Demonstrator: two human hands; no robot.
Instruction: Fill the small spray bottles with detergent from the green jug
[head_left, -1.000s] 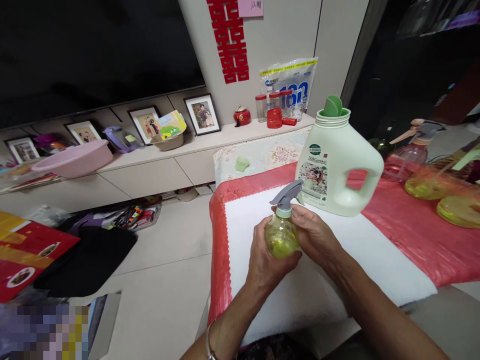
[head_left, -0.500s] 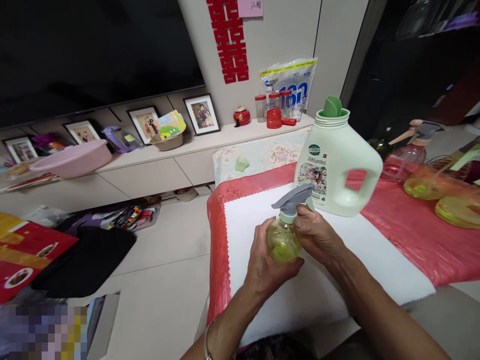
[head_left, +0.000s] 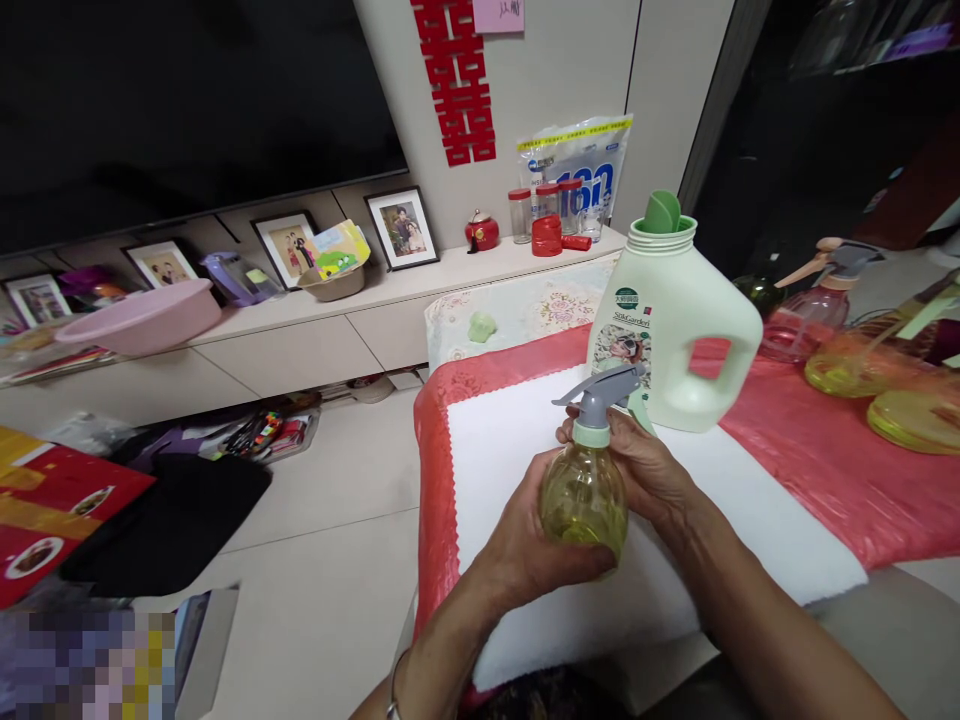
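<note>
A clear yellow spray bottle [head_left: 583,495] with a grey spray head and pale green collar stands upright above the white cloth [head_left: 506,430]. My left hand [head_left: 525,545] is wrapped round the lower part of its body, thumb across the front near the bottom. At the collar and neck, my right hand [head_left: 654,470] is closed from the far side, with some fingers hidden behind the spray head. Just beyond the hands stands a large pale green jug [head_left: 671,300] with a handle and a darker green piece in its mouth.
Red plastic covering [head_left: 795,450] lies under the cloth. On the right are a pink spray bottle [head_left: 814,310] and yellow bottles [head_left: 847,370]. A low cabinet [head_left: 292,340] behind carries a pink basin [head_left: 142,315], photo frames and red-lidded jars [head_left: 520,215].
The spray bottle has turned in my hands and come slightly nearer and to the right. Its spray head is more upright, and more of the right fingers now shows behind the neck.
</note>
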